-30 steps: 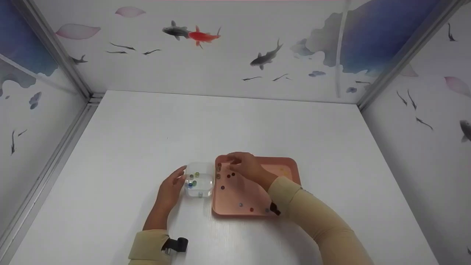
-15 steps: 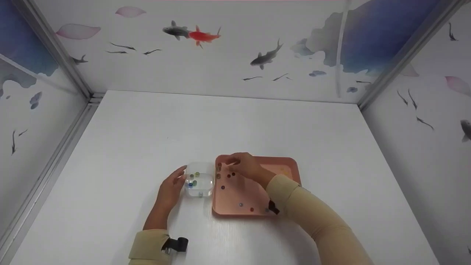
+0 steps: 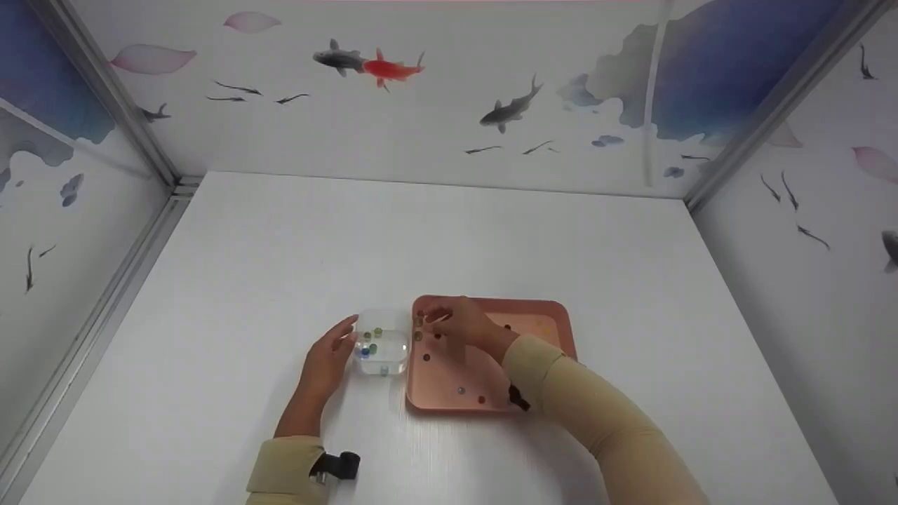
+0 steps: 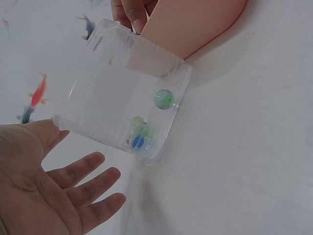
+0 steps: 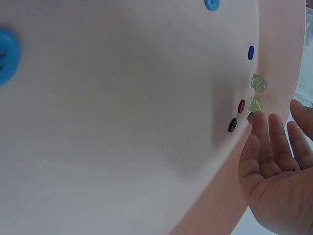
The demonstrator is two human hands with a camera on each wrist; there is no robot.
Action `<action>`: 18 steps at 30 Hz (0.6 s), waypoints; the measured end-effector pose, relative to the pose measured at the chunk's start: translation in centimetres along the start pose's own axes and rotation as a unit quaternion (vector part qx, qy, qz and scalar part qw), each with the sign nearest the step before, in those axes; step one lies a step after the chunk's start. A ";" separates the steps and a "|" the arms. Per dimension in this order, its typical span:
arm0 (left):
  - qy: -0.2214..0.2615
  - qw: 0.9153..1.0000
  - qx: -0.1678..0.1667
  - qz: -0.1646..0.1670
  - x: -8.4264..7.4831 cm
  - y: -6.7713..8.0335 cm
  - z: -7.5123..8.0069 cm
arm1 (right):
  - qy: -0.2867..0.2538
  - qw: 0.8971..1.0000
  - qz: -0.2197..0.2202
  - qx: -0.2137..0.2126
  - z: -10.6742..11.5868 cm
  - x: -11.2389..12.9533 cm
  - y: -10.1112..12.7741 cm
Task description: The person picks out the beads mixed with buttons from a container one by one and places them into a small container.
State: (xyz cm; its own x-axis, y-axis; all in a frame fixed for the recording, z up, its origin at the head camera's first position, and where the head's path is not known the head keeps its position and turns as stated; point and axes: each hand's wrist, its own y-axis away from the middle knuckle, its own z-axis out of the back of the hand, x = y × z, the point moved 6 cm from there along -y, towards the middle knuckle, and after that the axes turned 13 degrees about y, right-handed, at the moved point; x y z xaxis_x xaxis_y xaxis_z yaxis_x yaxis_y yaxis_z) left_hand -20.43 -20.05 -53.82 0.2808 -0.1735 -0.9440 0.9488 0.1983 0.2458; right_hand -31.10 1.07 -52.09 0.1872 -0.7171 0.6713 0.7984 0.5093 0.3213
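Note:
My left hand is beside a clear plastic box, one fingertip at its rim and the other fingers spread loosely. Inside the box lie several glass marbles, including a green-streaked marble and a blue marble. Over the upper left corner of a pink tray reaches my right hand, its fingers extended. In the right wrist view its fingertips overlap a small marble in the corner, close to two yellow-streaked marbles. Nothing shows gripped between its fingers and thumb.
In the tray, a black button, a red button and a dark blue button lie near the marbles. Light blue buttons lie farther off. The box stands against the tray's left side on the white table, with painted panels around it.
My right hand has shifted slightly left and lower over the tray's corner, covering a dark button there. Another dark button now shows beside its wrist. The left hand and box stay put.

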 end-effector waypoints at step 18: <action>0.000 1.000 -0.002 0.013 0.2 -0.2 0.0 | 0.044 0.999 0.022 0.000 -0.8 0.4 -0.5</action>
State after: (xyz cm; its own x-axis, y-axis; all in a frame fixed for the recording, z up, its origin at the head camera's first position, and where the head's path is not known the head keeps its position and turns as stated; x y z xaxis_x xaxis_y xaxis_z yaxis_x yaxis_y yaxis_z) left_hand -20.52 -20.10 -54.08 0.3046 -0.1679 -0.9376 0.9407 0.2073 0.2685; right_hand -31.02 0.14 -52.52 0.2716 -0.7328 0.6238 0.7884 0.5412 0.2925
